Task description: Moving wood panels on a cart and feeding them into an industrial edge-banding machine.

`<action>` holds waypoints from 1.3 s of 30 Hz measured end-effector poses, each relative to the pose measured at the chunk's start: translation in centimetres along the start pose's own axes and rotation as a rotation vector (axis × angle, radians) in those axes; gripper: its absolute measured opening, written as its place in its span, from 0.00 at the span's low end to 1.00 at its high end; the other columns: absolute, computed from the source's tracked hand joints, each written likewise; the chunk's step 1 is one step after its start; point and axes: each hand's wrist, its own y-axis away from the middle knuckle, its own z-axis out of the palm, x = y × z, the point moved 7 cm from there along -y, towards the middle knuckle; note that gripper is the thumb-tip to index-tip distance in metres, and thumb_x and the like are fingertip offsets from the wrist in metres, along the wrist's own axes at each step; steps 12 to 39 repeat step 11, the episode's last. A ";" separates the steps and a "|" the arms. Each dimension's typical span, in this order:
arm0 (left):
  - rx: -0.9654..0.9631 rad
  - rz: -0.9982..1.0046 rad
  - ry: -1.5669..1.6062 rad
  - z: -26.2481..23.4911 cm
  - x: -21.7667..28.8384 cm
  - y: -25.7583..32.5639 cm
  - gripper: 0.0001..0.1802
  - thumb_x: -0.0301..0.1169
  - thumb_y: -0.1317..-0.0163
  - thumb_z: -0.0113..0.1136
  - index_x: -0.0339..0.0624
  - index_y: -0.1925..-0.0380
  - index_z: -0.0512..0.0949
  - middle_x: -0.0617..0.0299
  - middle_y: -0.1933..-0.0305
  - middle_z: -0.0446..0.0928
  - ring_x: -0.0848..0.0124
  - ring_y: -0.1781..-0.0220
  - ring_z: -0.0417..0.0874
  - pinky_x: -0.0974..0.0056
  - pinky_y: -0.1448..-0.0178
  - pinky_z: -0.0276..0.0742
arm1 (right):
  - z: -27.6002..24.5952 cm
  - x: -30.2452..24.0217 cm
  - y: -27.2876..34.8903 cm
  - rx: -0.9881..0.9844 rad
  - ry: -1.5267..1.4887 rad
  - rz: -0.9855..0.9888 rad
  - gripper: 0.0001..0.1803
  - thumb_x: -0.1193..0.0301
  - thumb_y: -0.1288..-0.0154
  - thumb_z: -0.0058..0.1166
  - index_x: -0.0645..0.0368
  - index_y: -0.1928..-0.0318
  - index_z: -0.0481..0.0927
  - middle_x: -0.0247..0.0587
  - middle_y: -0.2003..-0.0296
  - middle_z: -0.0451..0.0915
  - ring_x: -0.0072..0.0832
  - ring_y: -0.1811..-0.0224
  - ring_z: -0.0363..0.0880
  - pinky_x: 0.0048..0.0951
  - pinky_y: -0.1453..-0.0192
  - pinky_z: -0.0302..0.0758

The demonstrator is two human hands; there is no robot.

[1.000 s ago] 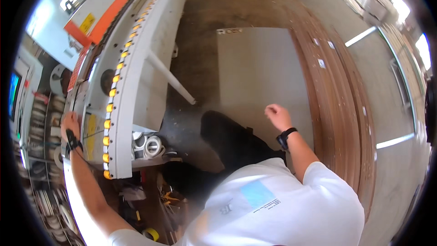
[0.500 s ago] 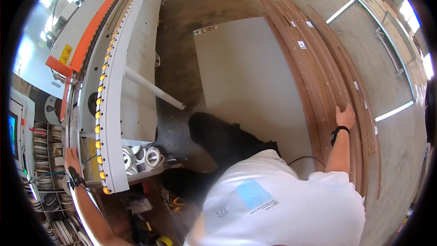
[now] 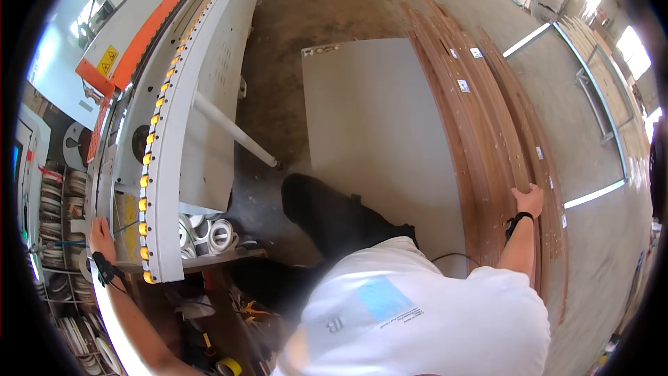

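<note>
Right hand (image 3: pixel 530 200) laid on the top edge of the stack of brown wood-grain panels (image 3: pixel 487 146), fingers curled over the uppermost board, wrist in a dark band; closed on the panel edge as far as visible, though the grip on the far side hidden. Stack standing on edge, leaning, just right of the grey sheet (image 3: pixel 376 132) flat on the concrete floor (image 3: pixel 313 7), small white labels dotted along the boards. Left hand (image 3: pixel 99 231) stretched far out to the opposite side, resting at the near end of the long white edge-banding machine (image 3: pixel 202 97), fingers against its frame beside the row of yellow rollers (image 3: pixel 149 167); whether clamped on anything, cannot tell. Both hands well apart, one arm to each side of the body in a white shirt (image 3: pixel 417 313). Orange strip with a yellow warning sticker along the machine's far side. White support bar (image 3: pixel 233 129) jutting from the machine toward the grey sheet. Rolls of white edge tape (image 3: pixel 209 233) on a shelf under the machine's near end, more coils on racks left of the machine.
</note>
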 end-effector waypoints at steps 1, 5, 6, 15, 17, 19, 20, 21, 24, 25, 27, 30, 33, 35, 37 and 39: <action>-0.009 0.009 0.009 0.1 0.6 0.0 0.14 0.38 0.18 0.54 0.36 0.53 0.79 0.41 0.58 0.81 0.40 0.55 0.83 0.49 0.51 0.78 | -1.5 -0.8 0.7 0.193 0.037 -0.066 0.38 0.56 0.50 0.80 0.49 0.36 0.83 0.45 0.40 0.83 0.46 0.37 0.83 0.47 0.34 0.80; -0.001 -0.002 -0.016 0.8 -0.8 0.1 0.14 0.37 0.18 0.53 0.37 0.52 0.80 0.41 0.56 0.82 0.39 0.52 0.84 0.48 0.49 0.78 | -7.0 -3.8 1.4 0.637 0.102 -0.337 0.33 0.62 0.55 0.81 0.45 0.45 0.83 0.37 0.46 0.83 0.43 0.42 0.84 0.48 0.40 0.83; 0.001 0.001 -0.011 0.9 -1.2 0.1 0.14 0.37 0.18 0.53 0.37 0.52 0.80 0.41 0.56 0.82 0.39 0.52 0.84 0.48 0.49 0.78 | -8.6 -4.7 1.7 0.641 0.103 -0.333 0.33 0.62 0.55 0.81 0.45 0.45 0.83 0.37 0.46 0.83 0.43 0.42 0.84 0.48 0.40 0.83; -0.035 0.004 0.068 1.1 -1.7 -0.2 0.14 0.40 0.18 0.53 0.40 0.52 0.80 0.42 0.55 0.84 0.41 0.51 0.85 0.45 0.47 0.78 | -16.4 -8.7 3.1 0.778 0.092 -0.447 0.35 0.62 0.51 0.80 0.45 0.39 0.82 0.33 0.42 0.81 0.39 0.37 0.80 0.45 0.35 0.81; -0.035 0.004 0.068 1.1 -1.7 -0.2 0.14 0.40 0.18 0.53 0.40 0.52 0.80 0.42 0.55 0.84 0.41 0.51 0.85 0.45 0.47 0.78 | -16.4 -8.7 3.1 0.778 0.092 -0.447 0.35 0.62 0.51 0.80 0.45 0.39 0.82 0.33 0.42 0.81 0.39 0.37 0.80 0.45 0.35 0.81; -0.035 0.004 0.068 1.1 -1.7 -0.2 0.14 0.40 0.18 0.53 0.40 0.52 0.80 0.42 0.55 0.84 0.41 0.51 0.85 0.45 0.47 0.78 | -16.4 -8.7 3.1 0.778 0.092 -0.447 0.35 0.62 0.51 0.80 0.45 0.39 0.82 0.33 0.42 0.81 0.39 0.37 0.80 0.45 0.35 0.81; -0.035 0.004 0.068 1.1 -1.7 -0.2 0.14 0.40 0.18 0.53 0.40 0.52 0.80 0.42 0.55 0.84 0.41 0.51 0.85 0.45 0.47 0.78 | -16.4 -8.7 3.1 0.778 0.092 -0.447 0.35 0.62 0.51 0.80 0.45 0.39 0.82 0.33 0.42 0.81 0.39 0.37 0.80 0.45 0.35 0.81; -0.035 0.004 0.068 1.1 -1.7 -0.2 0.14 0.40 0.18 0.53 0.40 0.52 0.80 0.42 0.55 0.84 0.41 0.51 0.85 0.45 0.47 0.78 | -16.4 -8.7 3.1 0.778 0.092 -0.447 0.35 0.62 0.51 0.80 0.45 0.39 0.82 0.33 0.42 0.81 0.39 0.37 0.80 0.45 0.35 0.81; -0.035 0.004 0.068 1.1 -1.7 -0.2 0.14 0.40 0.18 0.53 0.40 0.52 0.80 0.42 0.55 0.84 0.41 0.51 0.85 0.45 0.47 0.78 | -16.4 -8.7 3.1 0.778 0.092 -0.447 0.35 0.62 0.51 0.80 0.45 0.39 0.82 0.33 0.42 0.81 0.39 0.37 0.80 0.45 0.35 0.81; -0.035 0.004 0.068 1.1 -1.7 -0.2 0.14 0.40 0.18 0.53 0.40 0.52 0.80 0.42 0.55 0.84 0.41 0.51 0.85 0.45 0.47 0.78 | -16.4 -8.7 3.1 0.778 0.092 -0.447 0.35 0.62 0.51 0.80 0.45 0.39 0.82 0.33 0.42 0.81 0.39 0.37 0.80 0.45 0.35 0.81; -0.035 0.004 0.068 1.1 -1.7 -0.2 0.14 0.40 0.18 0.53 0.40 0.52 0.80 0.42 0.55 0.84 0.41 0.51 0.85 0.45 0.47 0.78 | -16.4 -8.7 3.1 0.778 0.092 -0.447 0.35 0.62 0.51 0.80 0.45 0.39 0.82 0.33 0.42 0.81 0.39 0.37 0.80 0.45 0.35 0.81; -0.035 0.004 0.068 1.1 -1.7 -0.2 0.14 0.40 0.18 0.53 0.40 0.52 0.80 0.42 0.55 0.84 0.41 0.51 0.85 0.45 0.47 0.78 | -16.4 -8.7 3.1 0.778 0.092 -0.447 0.35 0.62 0.51 0.80 0.45 0.39 0.82 0.33 0.42 0.81 0.39 0.37 0.80 0.45 0.35 0.81; -0.035 0.004 0.068 1.1 -1.7 -0.2 0.14 0.40 0.18 0.53 0.40 0.52 0.80 0.42 0.55 0.84 0.41 0.51 0.85 0.45 0.47 0.78 | -16.4 -8.7 3.1 0.778 0.092 -0.447 0.35 0.62 0.51 0.80 0.45 0.39 0.82 0.33 0.42 0.81 0.39 0.37 0.80 0.45 0.35 0.81; -0.035 0.004 0.068 1.1 -1.7 -0.2 0.14 0.40 0.18 0.53 0.40 0.52 0.80 0.42 0.55 0.84 0.41 0.51 0.85 0.45 0.47 0.78 | -16.4 -8.7 3.1 0.778 0.092 -0.447 0.35 0.62 0.51 0.80 0.45 0.39 0.82 0.33 0.42 0.81 0.39 0.37 0.80 0.45 0.35 0.81; -0.035 0.004 0.068 1.1 -1.7 -0.2 0.14 0.40 0.18 0.53 0.40 0.52 0.80 0.42 0.55 0.84 0.41 0.51 0.85 0.45 0.47 0.78 | -16.4 -8.7 3.1 0.778 0.092 -0.447 0.35 0.62 0.51 0.80 0.45 0.39 0.82 0.33 0.42 0.81 0.39 0.37 0.80 0.45 0.35 0.81; -0.035 0.004 0.068 1.1 -1.7 -0.2 0.14 0.40 0.18 0.53 0.40 0.52 0.80 0.42 0.55 0.84 0.41 0.51 0.85 0.45 0.47 0.78 | -16.4 -8.7 3.1 0.778 0.092 -0.447 0.35 0.62 0.51 0.80 0.45 0.39 0.82 0.33 0.42 0.81 0.39 0.37 0.80 0.45 0.35 0.81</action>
